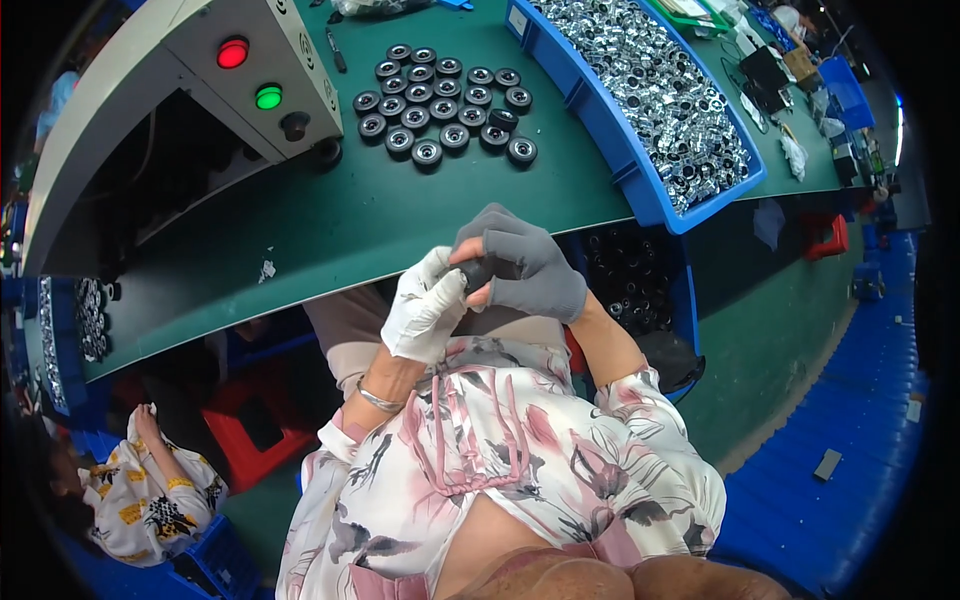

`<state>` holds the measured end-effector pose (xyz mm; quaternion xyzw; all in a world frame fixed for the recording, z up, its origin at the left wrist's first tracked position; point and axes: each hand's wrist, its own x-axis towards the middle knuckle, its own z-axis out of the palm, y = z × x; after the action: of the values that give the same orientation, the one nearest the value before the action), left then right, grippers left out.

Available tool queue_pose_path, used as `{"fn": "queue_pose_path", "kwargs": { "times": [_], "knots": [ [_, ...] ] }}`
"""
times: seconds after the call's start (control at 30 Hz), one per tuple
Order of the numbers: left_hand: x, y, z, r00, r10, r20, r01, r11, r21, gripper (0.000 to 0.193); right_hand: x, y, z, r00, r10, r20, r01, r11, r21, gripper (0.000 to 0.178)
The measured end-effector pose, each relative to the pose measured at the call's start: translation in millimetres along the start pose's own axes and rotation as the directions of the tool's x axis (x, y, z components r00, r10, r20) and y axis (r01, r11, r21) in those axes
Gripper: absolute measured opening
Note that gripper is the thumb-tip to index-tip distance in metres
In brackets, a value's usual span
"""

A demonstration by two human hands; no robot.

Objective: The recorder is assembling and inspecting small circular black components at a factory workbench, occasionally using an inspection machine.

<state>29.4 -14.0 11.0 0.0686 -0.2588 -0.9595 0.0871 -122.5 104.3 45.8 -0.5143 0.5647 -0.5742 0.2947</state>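
My left hand point(425, 312), in a white glove, and my right hand point(528, 266), in a grey glove with bare fingertips, meet just off the table's front edge. Between them they grip a small dark round part point(475, 273), which looks like a black toy wheel or its tyre; fingers cover most of it. Both hands are closed, thumbs and fingertips pressed on the part. Beyond my hands, a group of black toy wheels with silvery hubs point(443, 112) lies on the green table point(380, 225).
A blue bin point(598, 115) full of shiny metal-coloured parts stands at the right. Below the table edge sits a bin of black parts point(628, 285). A machine with red and green buttons point(233, 53) occupies the left. Another person point(155, 485) sits at lower left near a red stool point(250, 425).
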Motion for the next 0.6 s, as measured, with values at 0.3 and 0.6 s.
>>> {"fn": "queue_pose_path", "kwargs": {
  "times": [0.3,0.6],
  "knots": [
    [1.3,-0.1,4.8,0.990,0.030,-0.139,-0.006,0.986,0.168,0.023,-5.4,-2.0,8.7,0.985,-0.144,-0.096,0.112,0.955,-0.275,0.040],
    [-3.8,3.2,17.5,0.974,0.096,-0.205,-0.007,0.918,0.396,0.035,-1.6,-7.4,-1.7,0.971,-0.230,-0.063,0.158,0.817,-0.554,0.039]
  ]
}}
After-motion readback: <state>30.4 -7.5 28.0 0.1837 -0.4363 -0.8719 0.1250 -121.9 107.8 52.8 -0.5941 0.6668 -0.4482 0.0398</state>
